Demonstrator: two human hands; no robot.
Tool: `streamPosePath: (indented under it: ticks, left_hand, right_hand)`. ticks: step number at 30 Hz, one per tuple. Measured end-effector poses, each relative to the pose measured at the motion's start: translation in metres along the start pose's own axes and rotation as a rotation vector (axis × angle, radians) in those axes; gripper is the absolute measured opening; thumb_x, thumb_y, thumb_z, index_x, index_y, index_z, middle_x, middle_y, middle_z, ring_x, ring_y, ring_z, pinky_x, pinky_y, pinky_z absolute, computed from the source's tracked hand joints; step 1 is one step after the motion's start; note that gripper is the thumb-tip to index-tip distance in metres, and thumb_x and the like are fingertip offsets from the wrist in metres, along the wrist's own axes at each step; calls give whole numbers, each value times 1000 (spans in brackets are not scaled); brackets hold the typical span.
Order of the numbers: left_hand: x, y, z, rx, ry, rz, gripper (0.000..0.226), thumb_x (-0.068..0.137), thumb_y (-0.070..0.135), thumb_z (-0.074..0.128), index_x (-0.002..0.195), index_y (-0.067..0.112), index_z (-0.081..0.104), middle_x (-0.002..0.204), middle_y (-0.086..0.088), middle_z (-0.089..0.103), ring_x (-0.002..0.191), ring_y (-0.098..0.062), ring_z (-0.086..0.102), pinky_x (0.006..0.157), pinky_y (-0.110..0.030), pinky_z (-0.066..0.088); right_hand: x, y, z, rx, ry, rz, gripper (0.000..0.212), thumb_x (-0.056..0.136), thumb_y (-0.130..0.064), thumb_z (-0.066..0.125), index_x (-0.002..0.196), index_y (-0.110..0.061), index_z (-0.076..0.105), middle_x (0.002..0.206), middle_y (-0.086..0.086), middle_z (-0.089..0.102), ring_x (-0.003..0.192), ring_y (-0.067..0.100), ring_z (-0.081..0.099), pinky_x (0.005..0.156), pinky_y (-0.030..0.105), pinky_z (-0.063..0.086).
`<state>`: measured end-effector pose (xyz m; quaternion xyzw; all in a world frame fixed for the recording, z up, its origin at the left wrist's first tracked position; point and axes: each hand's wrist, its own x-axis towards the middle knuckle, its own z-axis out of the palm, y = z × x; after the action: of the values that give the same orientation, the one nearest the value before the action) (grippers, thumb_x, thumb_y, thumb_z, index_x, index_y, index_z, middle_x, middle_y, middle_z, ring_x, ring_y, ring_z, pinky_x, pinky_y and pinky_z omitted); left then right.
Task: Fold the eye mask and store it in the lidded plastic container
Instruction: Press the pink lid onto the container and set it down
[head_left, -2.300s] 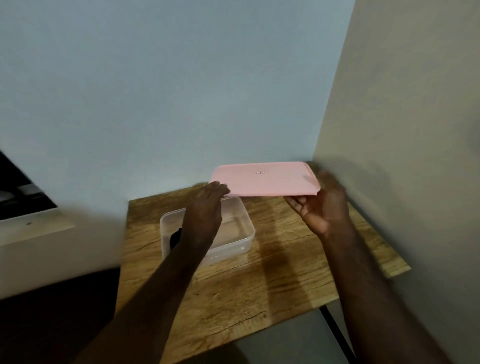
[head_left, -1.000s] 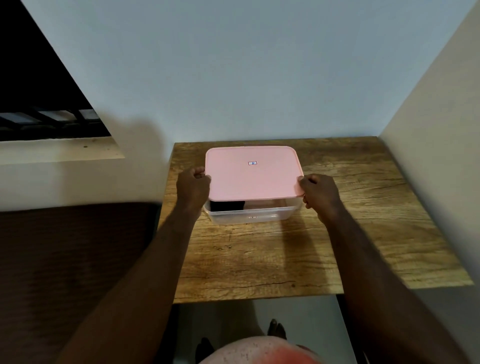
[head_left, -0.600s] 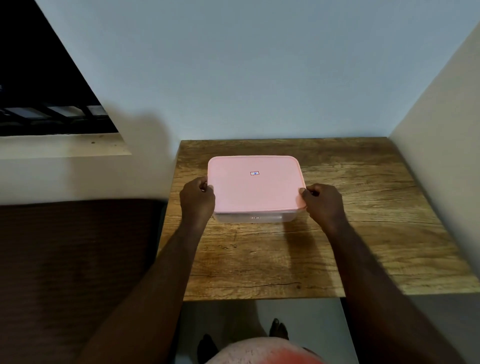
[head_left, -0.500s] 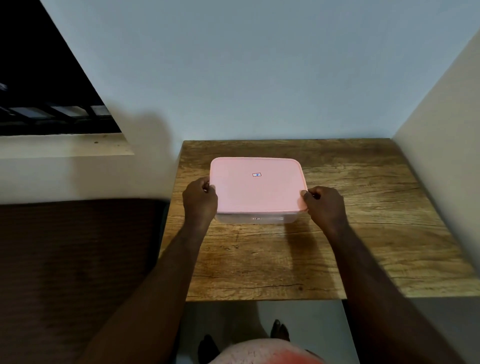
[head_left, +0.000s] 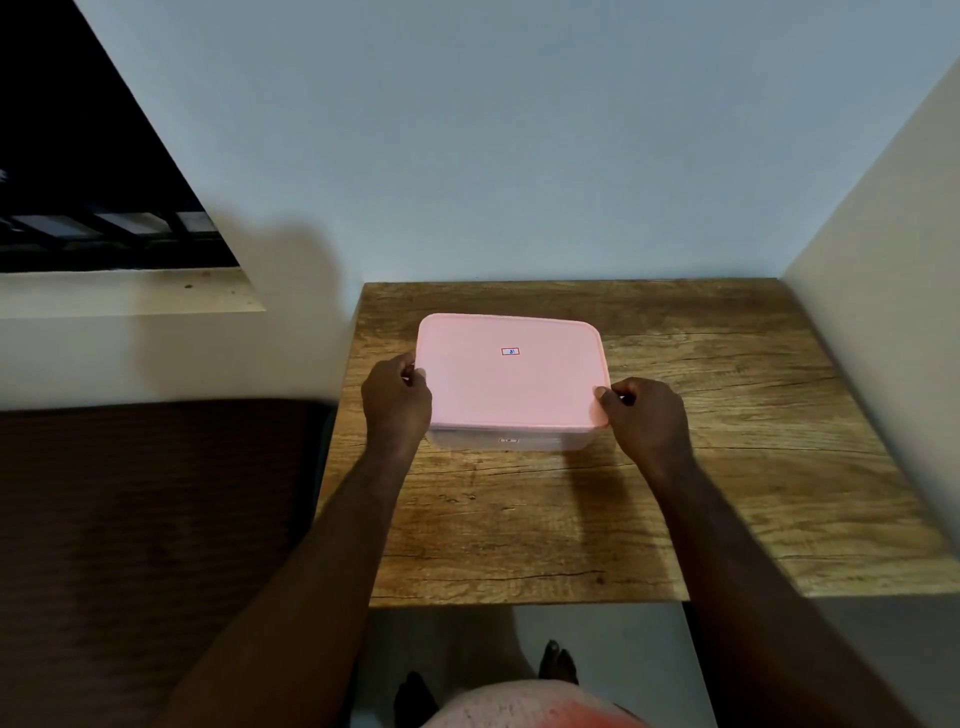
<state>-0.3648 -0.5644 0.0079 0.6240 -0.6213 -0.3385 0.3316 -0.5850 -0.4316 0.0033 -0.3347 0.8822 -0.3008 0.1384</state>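
Eye mask isn't visible, presumably inside the clear container (head_left: 506, 441) mid-table (head_left: 727, 441), pink lid (head_left: 511, 371) already on top, left hand (head_left: 397, 402) gripping it at 9 o'clock, right hand (head_left: 644, 415) at 3, so basically only pressing it shut looks left.

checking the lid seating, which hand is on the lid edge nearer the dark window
The left hand. It pinches the pink lid at the short edge on the window side; the right hand holds the opposite edge, toward the beige side wall.
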Motion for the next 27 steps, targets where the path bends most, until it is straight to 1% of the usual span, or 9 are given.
streamPosePath:
  ticks: [4, 7, 11, 14, 19, 22, 24, 26, 27]
  left_hand:
    - [0, -4, 0, 30, 10, 19, 32, 96, 13, 55, 126, 8, 62, 127, -10, 60, 114, -24, 58, 84, -24, 43]
    - [-2, -11, 1, 22, 0, -6, 30, 96, 14, 56, 125, 9, 62, 126, -9, 58, 112, -23, 58, 81, -24, 45]
    - [-3, -18, 2, -66, -3, -39, 28, 96, 17, 56, 122, 9, 63, 120, -8, 65, 107, -21, 61, 87, -32, 51]
    - [-4, -17, 3, -136, -1, -118, 25, 96, 21, 56, 116, 10, 65, 112, -5, 67, 101, -20, 62, 83, -32, 52]
    - [-15, -20, -2, -261, -81, -221, 23, 94, 20, 59, 114, 9, 65, 107, -3, 68, 97, -19, 64, 79, -36, 56]
    - [-29, -22, -5, -348, -194, -302, 27, 92, 18, 63, 116, 8, 61, 108, -6, 68, 92, -19, 66, 68, -34, 59]
    - [-43, -20, -4, -457, -259, -378, 30, 88, 15, 68, 115, 6, 58, 105, -9, 69, 87, -21, 68, 62, -31, 57]
    - [-57, -19, -1, -520, -304, -431, 33, 86, 15, 71, 113, 4, 57, 98, -11, 70, 79, -21, 69, 61, -32, 57]
    - [-65, -19, 1, -540, -334, -445, 31, 85, 16, 71, 110, 2, 58, 91, -11, 71, 73, -20, 69, 61, -32, 57]
  right_hand:
    - [-2, 2, 3, -36, 19, -14, 39, 96, -35, 60, 120, -6, 68, 110, 10, 73, 91, 22, 69, 71, 25, 43]
    - [-5, 3, 6, -17, 42, 5, 41, 95, -38, 59, 122, -8, 67, 110, 9, 73, 90, 23, 69, 72, 28, 50]
    - [-9, 9, 14, 191, 42, 85, 39, 94, -41, 59, 117, -9, 65, 102, 9, 72, 80, 21, 69, 69, 36, 58]
    - [-8, 13, 18, 329, 18, 150, 35, 93, -42, 60, 111, -12, 65, 98, 8, 71, 76, 26, 70, 65, 43, 61]
    - [13, 6, 12, 458, -22, 202, 28, 93, -33, 65, 105, -9, 66, 94, 11, 71, 71, 24, 69, 52, 32, 55]
    - [22, 0, 8, 547, 45, 280, 34, 92, -35, 65, 116, -11, 62, 106, 9, 68, 80, 20, 70, 56, 31, 59]
    - [7, -4, 13, 685, 95, 419, 43, 90, -44, 64, 120, -15, 56, 109, 6, 66, 86, 21, 69, 64, 35, 62]
    - [-25, -5, 27, 796, 4, 496, 49, 88, -55, 62, 113, -13, 59, 98, 11, 72, 79, 24, 70, 60, 34, 58]
    - [-45, -7, 34, 825, -112, 487, 50, 88, -57, 60, 108, -12, 63, 91, 14, 74, 73, 27, 69, 57, 34, 56]
